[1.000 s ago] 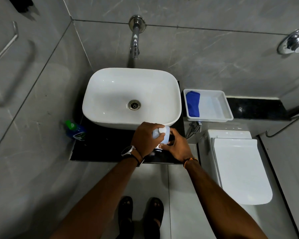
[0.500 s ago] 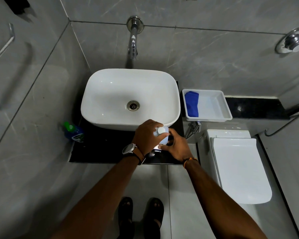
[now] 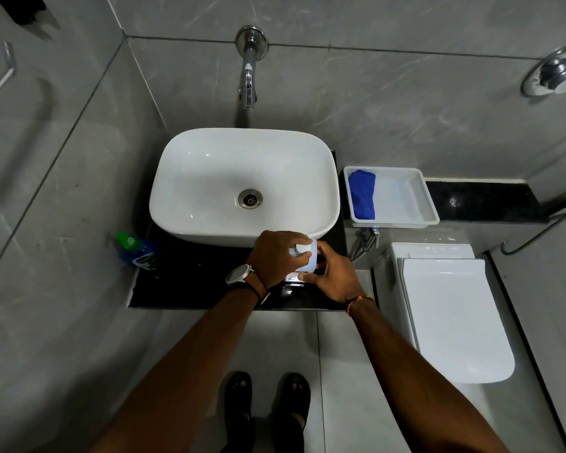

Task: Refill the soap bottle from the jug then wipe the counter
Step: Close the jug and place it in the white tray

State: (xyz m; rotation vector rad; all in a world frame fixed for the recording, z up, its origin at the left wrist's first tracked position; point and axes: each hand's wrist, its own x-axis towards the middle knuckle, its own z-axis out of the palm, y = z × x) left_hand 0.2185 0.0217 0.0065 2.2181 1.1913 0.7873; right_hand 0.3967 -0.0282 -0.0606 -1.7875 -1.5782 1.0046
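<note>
Holding a white jug [image 3: 311,256], or so judged, at the 6 o'clock edge of the table [image 3: 193,282], just in front of the sink [image 3: 164,204]. Curling the left grip [image 3: 275,256] over the cap, apparently to twist it. Wrapping the right grip [image 3: 332,276] round the body to steady it. Cannot tell whether tight or already loose.

Leaving the soap bottle [image 3: 138,251], blue with a green cap, well apart at 9 o'clock, against the wall.

Possible trouble from here:
- Sliding the jug off the front lip through a hard twist so near the edge.
- Squeezing liquid out over the rim on a sudden release of the cap, given the firm hold on the body.
- Spilling during a pour into a narrow neck, and missing the spill on so dark a table.

Worth noting the blue cloth [image 3: 361,194] in the tray [image 3: 432,207] at 3 o'clock, out of quick reach with both grips busy.
</note>
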